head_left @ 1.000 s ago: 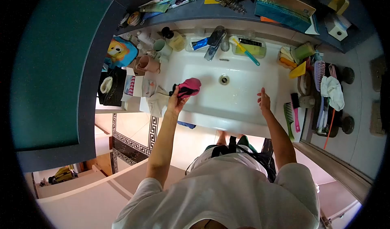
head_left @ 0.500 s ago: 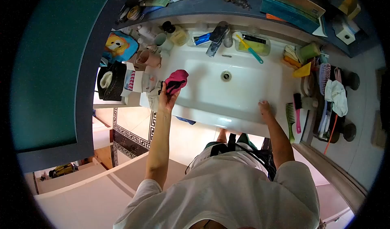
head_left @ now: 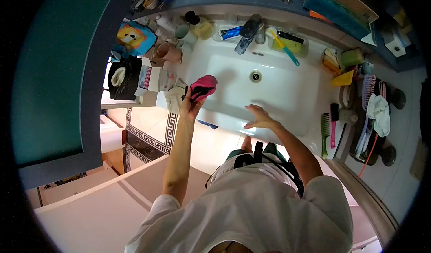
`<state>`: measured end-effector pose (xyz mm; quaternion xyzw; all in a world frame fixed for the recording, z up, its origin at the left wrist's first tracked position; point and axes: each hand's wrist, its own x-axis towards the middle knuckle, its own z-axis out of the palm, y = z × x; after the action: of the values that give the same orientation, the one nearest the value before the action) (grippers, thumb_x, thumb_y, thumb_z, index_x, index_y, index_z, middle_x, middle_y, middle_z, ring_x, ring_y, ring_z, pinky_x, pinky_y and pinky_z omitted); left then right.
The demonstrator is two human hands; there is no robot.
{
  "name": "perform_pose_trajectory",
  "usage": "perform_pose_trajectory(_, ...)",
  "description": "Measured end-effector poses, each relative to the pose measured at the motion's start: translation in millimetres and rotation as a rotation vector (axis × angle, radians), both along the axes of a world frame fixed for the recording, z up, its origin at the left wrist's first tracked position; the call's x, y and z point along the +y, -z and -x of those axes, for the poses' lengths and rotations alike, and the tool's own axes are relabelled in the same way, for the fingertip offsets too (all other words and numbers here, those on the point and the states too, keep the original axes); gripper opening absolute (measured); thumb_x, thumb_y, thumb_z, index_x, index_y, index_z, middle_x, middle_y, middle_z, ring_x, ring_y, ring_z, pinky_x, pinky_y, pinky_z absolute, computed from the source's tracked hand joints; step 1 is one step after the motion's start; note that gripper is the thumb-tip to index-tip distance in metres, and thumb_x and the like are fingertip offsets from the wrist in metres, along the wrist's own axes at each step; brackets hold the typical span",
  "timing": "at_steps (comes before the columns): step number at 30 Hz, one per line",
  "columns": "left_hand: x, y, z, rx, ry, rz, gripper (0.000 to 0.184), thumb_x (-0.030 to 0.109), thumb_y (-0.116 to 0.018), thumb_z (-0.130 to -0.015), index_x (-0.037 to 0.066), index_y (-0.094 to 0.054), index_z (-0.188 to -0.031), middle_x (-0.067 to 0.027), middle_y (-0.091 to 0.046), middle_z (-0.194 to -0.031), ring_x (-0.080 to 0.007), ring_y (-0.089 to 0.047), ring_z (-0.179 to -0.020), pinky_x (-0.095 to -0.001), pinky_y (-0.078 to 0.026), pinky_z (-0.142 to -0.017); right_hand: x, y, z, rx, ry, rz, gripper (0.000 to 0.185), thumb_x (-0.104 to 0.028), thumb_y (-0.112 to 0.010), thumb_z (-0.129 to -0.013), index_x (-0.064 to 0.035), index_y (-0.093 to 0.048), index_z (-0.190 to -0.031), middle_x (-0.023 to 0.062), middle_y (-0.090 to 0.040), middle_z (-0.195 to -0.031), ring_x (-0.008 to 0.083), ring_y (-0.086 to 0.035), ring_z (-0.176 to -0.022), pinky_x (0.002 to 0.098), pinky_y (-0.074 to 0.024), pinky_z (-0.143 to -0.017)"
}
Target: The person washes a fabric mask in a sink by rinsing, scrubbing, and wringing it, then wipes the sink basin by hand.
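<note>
A bundled pink and black cloth [head_left: 205,87] is gripped by my left hand [head_left: 192,107], above the left front part of the white sink [head_left: 233,64]. Its fingers wrap round the lower left side of the bundle. Near the sink's front edge, my right hand [head_left: 261,117] has its fingers spread and holds nothing. A pale cloth [head_left: 174,101] lies on the counter just left of my left hand. The drain [head_left: 255,76] shows in the sink's floor, behind both hands.
Behind the sink are a dark faucet [head_left: 249,29] and a yellow-and-teal brush [head_left: 287,49] on a soap dish. Cups [head_left: 169,53] and bottles crowd the left. A green comb [head_left: 325,134], a pink-handled brush [head_left: 333,127] and a white cloth [head_left: 378,113] are at the right.
My right hand has moved left along the sink's front, and its fingers have spread. My left hand still holds the pink and black cloth. The view has shifted a little.
</note>
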<state>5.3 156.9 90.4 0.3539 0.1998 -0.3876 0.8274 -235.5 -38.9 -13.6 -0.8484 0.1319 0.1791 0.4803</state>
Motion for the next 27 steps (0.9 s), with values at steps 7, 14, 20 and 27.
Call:
perform_pose_trajectory(7, 1.7, 6.1, 10.5, -0.025, 0.021, -0.014, 0.032, 0.025, -0.054, -0.092, 0.003, -0.051, -0.115, -0.0144, -0.056, -0.118, -0.0308, -0.054, -0.109, -0.0469, -0.047, -0.093, 9.8, 80.5, -26.5, -0.113, 0.527, 0.291, 0.056, -0.041, -0.067, -0.077, -0.0091, -0.051, -0.12, 0.0125, -0.051, -0.125, 0.0293, -0.049, -0.113, 0.0501, -0.0411, -0.087)
perform_pose_trajectory(14, 3.9, 18.2, 15.4, -0.015, 0.027, -0.065, 0.031, 0.027, -0.053, -0.093, 0.005, -0.053, -0.114, -0.0131, -0.057, -0.117, -0.0286, -0.055, -0.108, -0.0462, -0.047, -0.092, -52.8, 6.9, -24.3, 0.113, 0.432, 0.099, 0.036, -0.025, -0.066, -0.08, -0.0087, -0.056, -0.11, 0.0142, -0.055, -0.116, 0.0293, -0.055, -0.103, 0.044, -0.0455, -0.077)
perform_pose_trajectory(20, 0.7, 32.7, 19.2, -0.004, 0.035, -0.129, 0.025, 0.021, -0.058, -0.09, 0.006, -0.055, -0.109, -0.0099, -0.061, -0.109, -0.0261, -0.058, -0.102, -0.0439, -0.052, -0.086, -81.0, -29.3, -63.2, -0.507, 0.588, 0.352, 0.046, -0.013, -0.064, -0.078, -0.005, -0.048, -0.12, 0.0166, -0.055, -0.114, 0.0334, -0.053, -0.104, 0.0398, -0.043, -0.086)
perform_pose_trajectory(27, -34.5, 34.4, 17.0, -0.301, 0.255, -0.278, 0.024, 0.011, -0.065, -0.084, 0.011, -0.054, -0.106, -0.0041, -0.062, -0.096, -0.0183, -0.062, -0.085, -0.0347, -0.055, -0.07, -132.5, -170.9, -160.5, -0.781, 0.448, 0.912, 0.061, -0.017, -0.064, -0.077, 0.0033, -0.04, -0.129, 0.023, -0.042, -0.131, 0.0391, -0.038, -0.123, 0.0488, -0.0247, -0.106)
